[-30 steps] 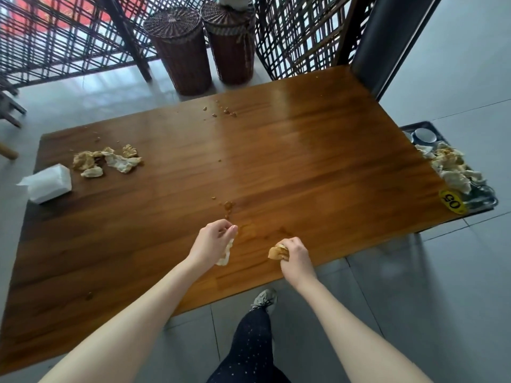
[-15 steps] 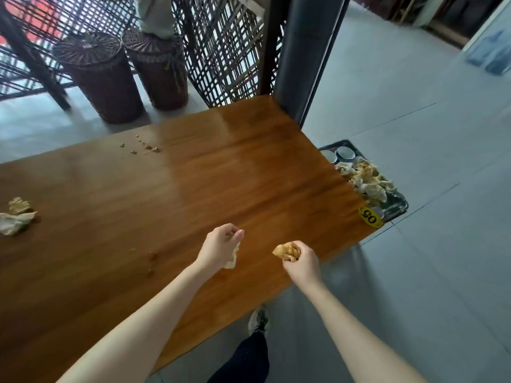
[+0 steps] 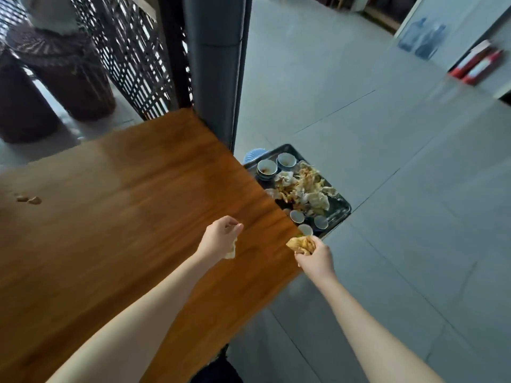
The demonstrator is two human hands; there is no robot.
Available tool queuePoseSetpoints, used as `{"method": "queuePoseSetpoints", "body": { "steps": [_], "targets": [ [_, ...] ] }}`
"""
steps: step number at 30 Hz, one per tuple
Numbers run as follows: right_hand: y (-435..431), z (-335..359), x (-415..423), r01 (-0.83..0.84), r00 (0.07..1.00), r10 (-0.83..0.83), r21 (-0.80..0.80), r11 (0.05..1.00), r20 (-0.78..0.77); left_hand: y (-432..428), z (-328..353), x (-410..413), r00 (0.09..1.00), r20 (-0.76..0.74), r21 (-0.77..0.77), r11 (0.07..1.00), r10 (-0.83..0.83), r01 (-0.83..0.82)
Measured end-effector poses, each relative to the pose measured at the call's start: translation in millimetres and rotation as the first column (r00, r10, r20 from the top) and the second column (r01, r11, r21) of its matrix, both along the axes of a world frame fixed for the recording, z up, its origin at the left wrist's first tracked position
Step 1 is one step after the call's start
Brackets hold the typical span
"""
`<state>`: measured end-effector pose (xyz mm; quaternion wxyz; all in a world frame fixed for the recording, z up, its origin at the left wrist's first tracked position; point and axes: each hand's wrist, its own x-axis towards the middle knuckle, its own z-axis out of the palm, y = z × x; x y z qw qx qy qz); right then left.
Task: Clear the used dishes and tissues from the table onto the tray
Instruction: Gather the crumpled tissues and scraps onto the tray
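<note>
Head view: a stained, crumpled tissue is pinched in the closed fingers of the right hand, carried just past the table's corner, near the tray. The left hand is curled shut around a paler tissue scrap, over the table short of its edge. Judged purpose: both wads are bunched tight so nothing drops in transit.

The tray sits low beside the table's far-right edge, on or near the floor; it carries a heap of used tissues with small cups at both ends. The table edge cuts off its near side, so the full contents cannot be told. Crumbs remain at the table's left. Most of the left-hand scrap is hidden inside the fist. Background objects at upper right are blurred.
</note>
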<state>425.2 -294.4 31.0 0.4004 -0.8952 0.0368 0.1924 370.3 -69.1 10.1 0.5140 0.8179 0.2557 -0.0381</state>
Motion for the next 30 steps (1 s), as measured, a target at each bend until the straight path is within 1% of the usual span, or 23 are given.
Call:
{"method": "queuePoseSetpoints", "body": {
  "steps": [3, 7, 10, 12, 14, 17, 20, 24, 27, 30],
  "targets": [
    [-15.8, -0.6, 27.7, 0.041, 0.999, -0.041, -0.009, 0.999, 0.024, -14.6, 3.5, 32.8, 0.999, 0.032, -0.002, 1.0, -0.03, 0.031],
    [-35.0, -5.7, 66.4, 0.116, 0.993, -0.116, 0.026, 0.993, 0.011, -32.1, 1.6, 75.5, 0.998, 0.021, 0.024, 0.998, -0.062, 0.061],
    [-51.9, -17.0, 100.2, 0.102, 0.994, -0.103, -0.015, 0.995, -0.031, -48.4, -5.3, 107.7, 0.997, 0.033, 0.072, 0.995, -0.073, 0.071],
    [-62.7, -26.1, 133.7, 0.061, 0.997, -0.062, -0.024, 0.998, -0.052, -62.1, -12.0, 137.7, 0.998, 0.03, 0.094, 0.995, -0.048, 0.045],
    [-71.8, -35.2, 174.0, 0.022, 0.999, -0.023, -0.017, 1.0, -0.039, -75.2, -19.6, 171.3, 1.0, 0.017, 0.106, 0.994, -0.001, -0.001],
    [-86.3, -47.5, 231.9, -0.044, 0.997, 0.042, -0.024, 0.999, -0.061, -98.9, -32.7, 214.0, 0.993, -0.03, 0.058, 0.992, 0.117, -0.115],
    [-98.7, -60.5, 278.8, -0.128, 0.984, 0.122, -0.038, 0.991, -0.129, -119.7, -42.5, 249.2, 0.973, -0.092, 0.008, 0.977, 0.211, -0.211],
    [-105.7, -82.5, 330.8, -0.197, 0.965, 0.181, -0.07, 0.978, -0.19, -143.2, -63.8, 287.5, 0.952, -0.154, -0.019, 0.963, 0.263, -0.269],
    [-108.2, -102.7, 358.5, -0.217, 0.958, 0.197, -0.078, 0.973, -0.206, -157.9, -85.9, 307.2, 0.938, -0.213, -0.049, 0.956, 0.274, -0.29],
    [-110.4, -123.5, 376.4, -0.232, 0.951, 0.21, -0.074, 0.97, -0.225, -168.7, -110.1, 321.6, 0.905, -0.283, -0.074, 0.934, 0.317, -0.35]
  ]
}}
